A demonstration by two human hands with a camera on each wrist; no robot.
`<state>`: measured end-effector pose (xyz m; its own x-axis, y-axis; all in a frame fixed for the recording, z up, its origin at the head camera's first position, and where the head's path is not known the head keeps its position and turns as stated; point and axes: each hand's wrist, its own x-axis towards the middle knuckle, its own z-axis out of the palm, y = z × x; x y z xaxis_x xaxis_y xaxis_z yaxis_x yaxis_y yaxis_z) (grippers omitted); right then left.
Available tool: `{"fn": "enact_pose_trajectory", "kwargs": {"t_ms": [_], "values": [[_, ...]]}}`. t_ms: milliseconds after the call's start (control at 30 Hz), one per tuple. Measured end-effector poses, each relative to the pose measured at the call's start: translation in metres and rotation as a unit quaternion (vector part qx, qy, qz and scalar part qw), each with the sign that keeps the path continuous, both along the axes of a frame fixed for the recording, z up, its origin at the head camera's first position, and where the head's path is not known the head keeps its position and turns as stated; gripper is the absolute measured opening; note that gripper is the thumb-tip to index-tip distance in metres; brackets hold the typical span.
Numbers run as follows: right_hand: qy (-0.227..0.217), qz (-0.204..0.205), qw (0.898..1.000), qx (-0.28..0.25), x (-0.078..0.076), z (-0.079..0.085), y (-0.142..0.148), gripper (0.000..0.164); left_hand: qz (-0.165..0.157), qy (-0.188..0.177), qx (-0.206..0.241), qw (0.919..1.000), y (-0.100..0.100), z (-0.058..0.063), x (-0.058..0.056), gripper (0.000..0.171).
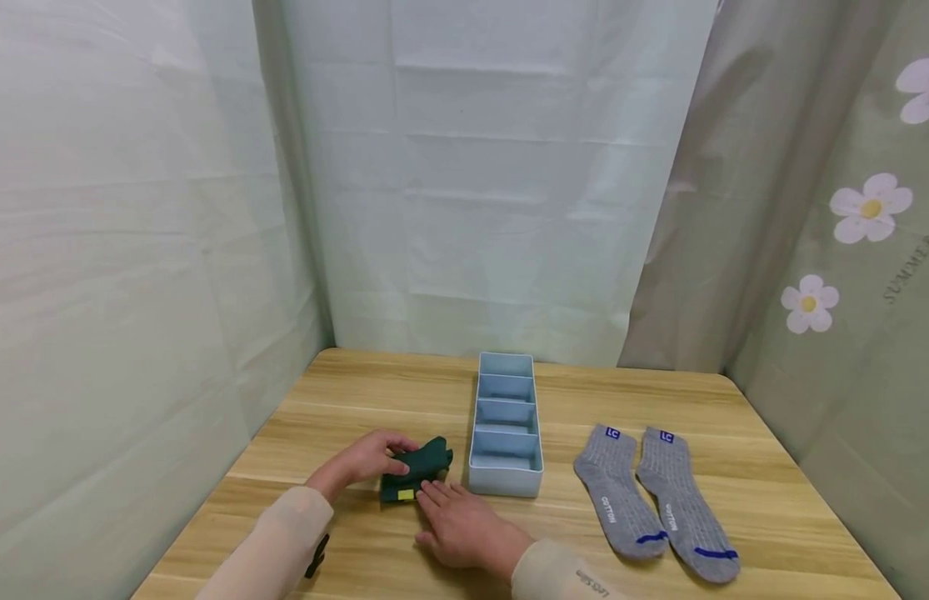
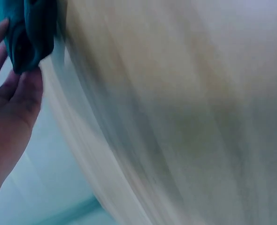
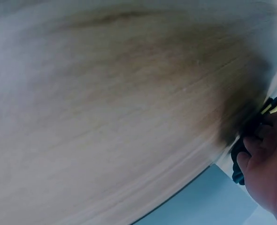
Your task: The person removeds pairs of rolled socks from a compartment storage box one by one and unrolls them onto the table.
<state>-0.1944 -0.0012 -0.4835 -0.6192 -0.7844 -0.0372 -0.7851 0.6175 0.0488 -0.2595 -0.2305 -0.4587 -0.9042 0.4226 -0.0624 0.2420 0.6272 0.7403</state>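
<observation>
Dark green socks (image 1: 425, 459), folded together with a yellow label at the near edge, lie on the table left of the box. My left hand (image 1: 368, 457) pinches the folded part from the left, thumb on the near side and fingers on the far side. In the left wrist view the rolled green fabric (image 2: 37, 30) sits between the thumb and fingers. My right hand (image 1: 467, 525) rests palm down, its fairly straight fingertips touching the socks' near right edge beside the label. The right wrist view shows only part of the dark fabric (image 3: 238, 164) behind that hand.
A light blue box (image 1: 505, 482) with several compartments in a row stands just right of the green socks. Two grey socks, a left one (image 1: 617, 492) and a right one (image 1: 685, 504), lie flat farther right on the wooden table (image 1: 389, 383). Curtains surround the table.
</observation>
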Motion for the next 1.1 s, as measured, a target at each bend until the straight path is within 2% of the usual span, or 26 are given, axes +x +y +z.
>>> {"fn": "enact_pose_trajectory", "kwargs": {"t_ms": [100, 200, 367, 467, 667, 800, 933, 1100], "values": [[0.004, 0.002, 1.0, 0.008, -0.001, 0.0, -0.001, 0.062, -0.008, 0.038, -0.007, 0.9992, 0.002, -0.001, 0.002, 0.024], [0.003, 0.002, 1.0, 0.014, -0.001, 0.0, -0.001, 0.062, -0.017, 0.056, -0.013, 0.9982, 0.002, 0.0, 0.003, 0.021], [-0.017, 0.0, 1.0, 0.014, -0.001, 0.001, -0.001, 0.062, -0.012, 0.042, -0.023, 0.9988, 0.001, -0.002, 0.004, 0.032], [-0.026, -0.002, 1.0, 0.004, -0.002, 0.001, -0.001, 0.06, -0.002, 0.032, -0.025, 0.9992, 0.0, -0.005, 0.002, 0.031], [-0.016, -0.024, 0.999, -0.034, -0.003, 0.0, -0.004, 0.06, 0.011, 0.02, -0.034, 0.9992, 0.0, -0.006, -0.002, 0.026], [-0.022, -0.034, 0.999, -0.026, -0.002, 0.0, -0.005, 0.062, 0.018, -0.001, -0.028, 0.9994, 0.001, -0.003, -0.006, 0.026], [-0.019, -0.029, 0.999, -0.013, -0.002, 0.003, -0.005, 0.063, 0.024, -0.008, -0.019, 0.9995, -0.001, -0.003, -0.01, 0.025], [-0.024, -0.017, 1.0, 0.005, -0.003, 0.003, -0.005, 0.065, 0.064, -0.007, -0.025, 0.9976, 0.0, -0.006, -0.015, 0.028]]}}
